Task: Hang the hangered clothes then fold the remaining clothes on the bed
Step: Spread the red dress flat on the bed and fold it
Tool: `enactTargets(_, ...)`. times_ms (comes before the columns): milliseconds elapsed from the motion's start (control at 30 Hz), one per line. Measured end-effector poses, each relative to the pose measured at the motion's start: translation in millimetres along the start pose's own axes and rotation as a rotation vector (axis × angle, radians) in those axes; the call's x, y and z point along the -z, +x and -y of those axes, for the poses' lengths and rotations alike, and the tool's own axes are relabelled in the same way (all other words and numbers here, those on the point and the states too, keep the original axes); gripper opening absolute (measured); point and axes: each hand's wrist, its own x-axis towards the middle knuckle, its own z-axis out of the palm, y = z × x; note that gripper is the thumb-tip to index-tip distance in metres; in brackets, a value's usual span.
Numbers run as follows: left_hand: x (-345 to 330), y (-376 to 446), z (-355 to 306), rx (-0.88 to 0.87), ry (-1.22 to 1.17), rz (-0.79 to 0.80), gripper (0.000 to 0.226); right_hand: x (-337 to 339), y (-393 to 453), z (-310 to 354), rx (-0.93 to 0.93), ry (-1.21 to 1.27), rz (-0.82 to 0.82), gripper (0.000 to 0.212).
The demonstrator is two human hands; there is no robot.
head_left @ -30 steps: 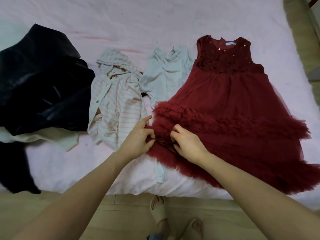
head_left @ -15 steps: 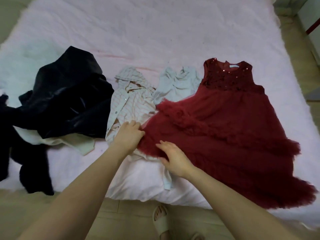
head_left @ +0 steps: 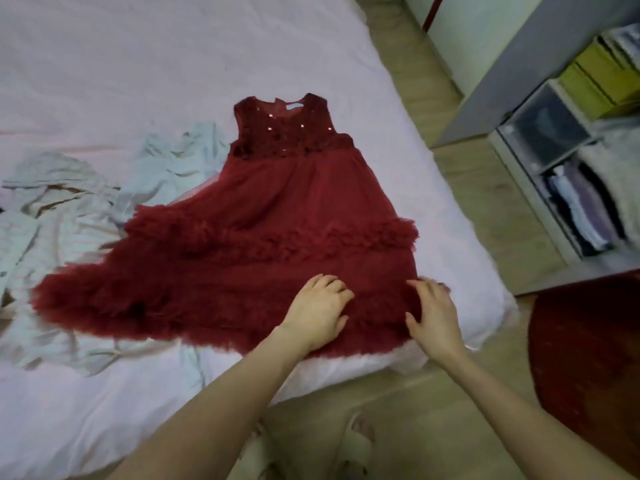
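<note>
While the left hand (head_left: 317, 306) presses flat, fingers loose, the right hand (head_left: 434, 311) beside it smooths the red dress (head_left: 277, 209) hem for folding on the bed (head_left: 138, 64).

Both forearms are bare, with no sleeves in view. The left hand (head_left: 317, 308) and right hand (head_left: 434, 315) wear no gloves. A pale open-toed slipper (head_left: 356, 445) covers one foot.

One head-worn view looks forward and down from the bed's (head_left: 104, 393) near edge; close above the mattress; floor and shelves (head_left: 568, 161) at far right.
</note>
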Motion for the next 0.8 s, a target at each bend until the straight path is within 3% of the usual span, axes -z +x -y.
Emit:
enactTargets(100, -29, 38, -31, -0.03, -0.009, 0.018, 0.059, 3, 21, -45, 0.018, -0.201, 0.222, 0.087)
enactTargets(133, -39, 49, -39, -0.039, 0.027, 0.035, 0.07, 0, 29, -57, 0.037, -0.223, 0.272, 0.084)
enactTargets(200, -60, 73, -55, -0.044, 0.123, 0.098, 0.085, -10, 47, -82, 0.08, -0.081, 0.279, 0.055)
enactTargets(267, -68, 93, -52, 0.015, 0.1, 0.089, 0.071, -14, 66, -87, 0.006, 0.262, 0.166, 0.02)
enactTargets(300, -69, 101, -46, 0.096, -0.033, 0.039, 0.059, -13, 74, -85, -0.06, 0.429, 0.12, 0.014)
enactTargets(400, -62, 133, -29, 0.365, -0.567, -0.175, 0.024, -12, 98, -86, -0.217, 0.72, 0.066, 0.009)
enactTargets(467, -48, 147, -18, 0.426, -0.717, -0.28, 0.022, -9, 104, -84, -0.249, 0.766, 0.013, 0.017)
enactTargets(600, -25, 156, -16, 0.299, -0.564, -0.182, 0.048, 4, 88, -74, -0.088, 0.759, -0.06, 0.046)
enactTargets(667, -25, 155, -20, 0.214, -0.421, -0.115, 0.05, -1, 71, -69, -0.022, 0.692, 0.041, 0.039)
enactTargets(733, -25, 149, -29, 0.172, -0.256, -0.025, 0.033, -15, 57, -70, 0.089, 0.485, 0.149, 0.011)
enactTargets(767, -26, 143, -35, 0.166, -0.159, 0.019, 0.022, -22, 52, -72, 0.149, 0.33, 0.204, 0.025)
enactTargets(800, -29, 137, -39, 0.156, -0.047, 0.049, 0.031, -30, 50, -76, 0.206, 0.186, 0.252, 0.042)
